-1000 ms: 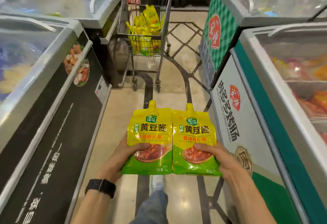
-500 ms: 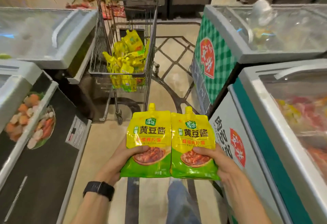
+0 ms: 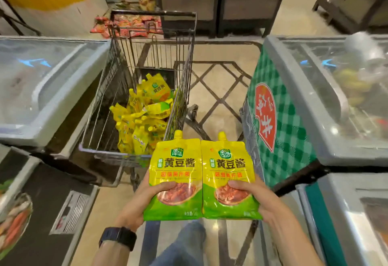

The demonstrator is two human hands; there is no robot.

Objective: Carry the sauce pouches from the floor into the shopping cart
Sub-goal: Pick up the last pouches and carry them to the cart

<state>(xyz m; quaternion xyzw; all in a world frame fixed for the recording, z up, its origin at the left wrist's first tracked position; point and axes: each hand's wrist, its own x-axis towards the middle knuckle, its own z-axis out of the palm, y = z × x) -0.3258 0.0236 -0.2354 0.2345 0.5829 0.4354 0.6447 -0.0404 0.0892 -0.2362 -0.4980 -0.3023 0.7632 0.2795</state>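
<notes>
Aisle btwn glass-lid freezers (image 3: 52, 89): yellow-green spouted sauce pouches (image 3: 174, 167), one clamped in curled fingers of left hand (image 3: 142, 200) & right hand (image 3: 260, 200) each, may be snagged on wire shopping cart (image 3: 100, 152) rim & dropped.

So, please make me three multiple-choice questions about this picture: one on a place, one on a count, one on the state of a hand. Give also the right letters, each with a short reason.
1. Where does the pile of yellow pouches lie?
A. on a freezer lid
B. in the shopping cart
C. on the floor tiles

2. How many pouches does the person hold up?
A. one
B. two
C. four

3. What is the left hand doing?
A. hanging free, holding nothing
B. resting on the cart's rim
C. gripping the lower part of a pouch

Answers:
1 B: the pile sits inside the cart's wire walls.
2 B: the left pouch and the right pouch stand side by side, the second one in the right hand.
3 C: its thumb lies across the front of the left pouch.
</notes>
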